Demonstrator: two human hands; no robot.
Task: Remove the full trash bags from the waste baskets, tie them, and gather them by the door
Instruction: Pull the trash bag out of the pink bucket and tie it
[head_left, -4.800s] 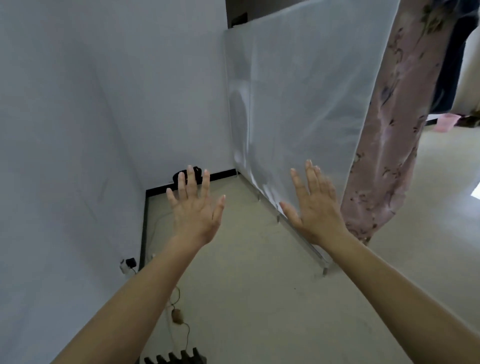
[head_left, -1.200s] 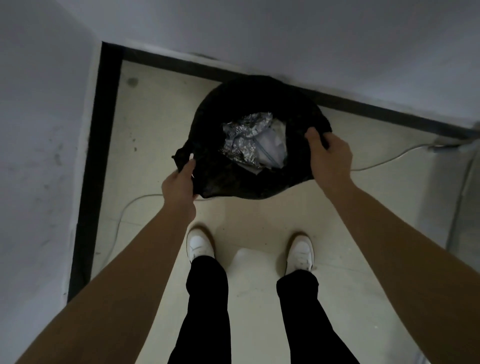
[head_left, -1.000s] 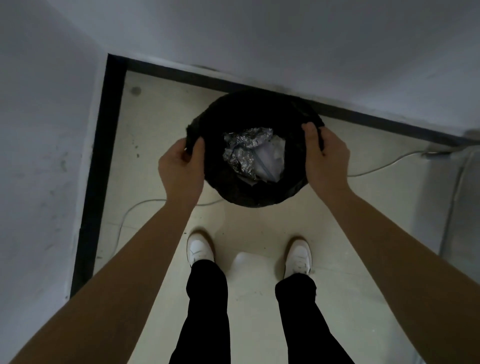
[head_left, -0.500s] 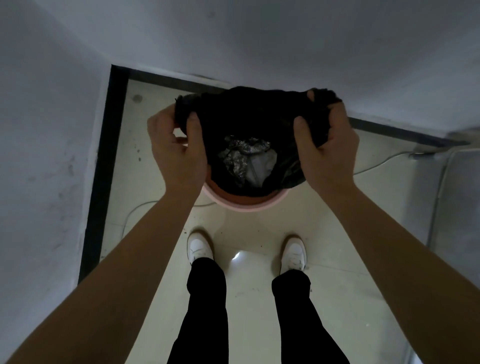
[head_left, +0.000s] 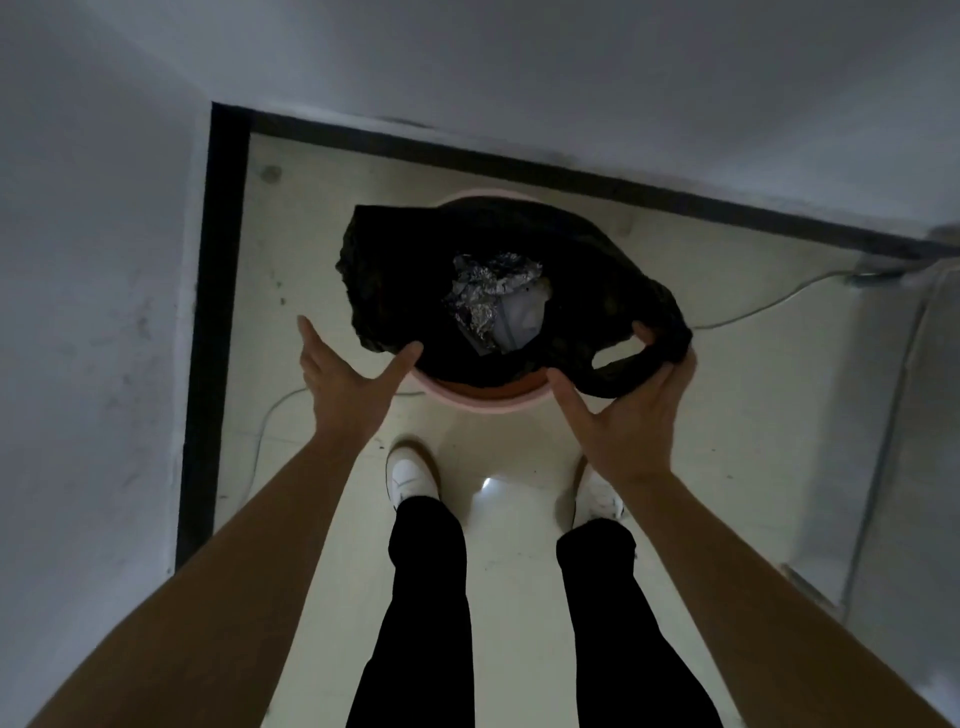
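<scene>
A black trash bag (head_left: 587, 260) sits in a pink waste basket (head_left: 483, 404) in the corner of the room. Its top has come off the rim and stands open, showing crumpled foil and white paper (head_left: 491, 299) inside. My right hand (head_left: 626, 415) holds the bag's right handle loop, which lies across the palm with a fingertip showing through it. My left hand (head_left: 340, 382) is open with fingers spread just left of the basket. Its thumb tip reaches the bag's near left edge.
Grey walls with a black baseboard (head_left: 208, 312) close in on the left and behind the basket. A thin cable (head_left: 753, 307) runs over the pale floor to the right. A light panel (head_left: 883, 441) stands at the right. My white shoes (head_left: 410, 475) are just before the basket.
Both hands gripped the bag's rim and pulled it up off the basket. Now the left hand has let go and opened, and the bag has sagged with the right hand on a handle loop.
</scene>
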